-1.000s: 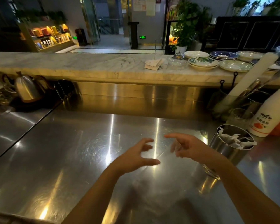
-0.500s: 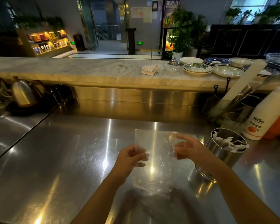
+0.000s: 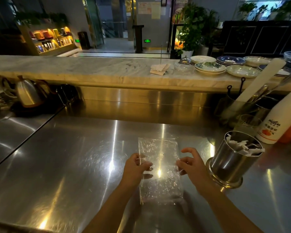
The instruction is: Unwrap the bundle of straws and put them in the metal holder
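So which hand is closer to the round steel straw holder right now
The right hand. It grips the clear plastic wrapper's right edge, just left of the round steel straw holder; the left hand holds the far edge.

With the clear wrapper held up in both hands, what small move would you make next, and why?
Probably set the wrapper aside on the counter: it looks empty, both hands pinch its edges, and the wrapped straws already stand in the metal holder.

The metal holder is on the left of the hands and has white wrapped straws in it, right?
Not quite: the head view shows the metal holder on the right of the hands, beside the right hand. It does hold white wrapped straws.
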A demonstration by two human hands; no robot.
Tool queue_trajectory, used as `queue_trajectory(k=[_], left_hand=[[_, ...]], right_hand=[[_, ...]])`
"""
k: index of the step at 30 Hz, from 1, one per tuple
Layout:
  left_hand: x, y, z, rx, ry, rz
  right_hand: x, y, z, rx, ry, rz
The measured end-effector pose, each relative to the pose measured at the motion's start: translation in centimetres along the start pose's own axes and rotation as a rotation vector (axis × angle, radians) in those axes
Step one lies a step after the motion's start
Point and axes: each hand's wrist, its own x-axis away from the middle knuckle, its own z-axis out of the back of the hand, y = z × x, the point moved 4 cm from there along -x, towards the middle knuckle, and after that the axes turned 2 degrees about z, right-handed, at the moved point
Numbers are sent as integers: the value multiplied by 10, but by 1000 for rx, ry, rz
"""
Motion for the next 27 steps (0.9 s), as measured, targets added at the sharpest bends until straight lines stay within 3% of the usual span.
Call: queue_trajectory(k=[15,18,23,27], left_hand=[[-17,-9,7,-136,45,-42],[-24,-14,3,-394,57,-142],[-39,-22,-6,-820,27,-337],[-53,-37,-11,-1126,-131,-285]], right_hand=[[-12,22,-3,80,85,-1],[-21,33,-5,108,100,-59],[-35,50,-20,391,-29,-112],[-48,63,-24,904,-157,-71]])
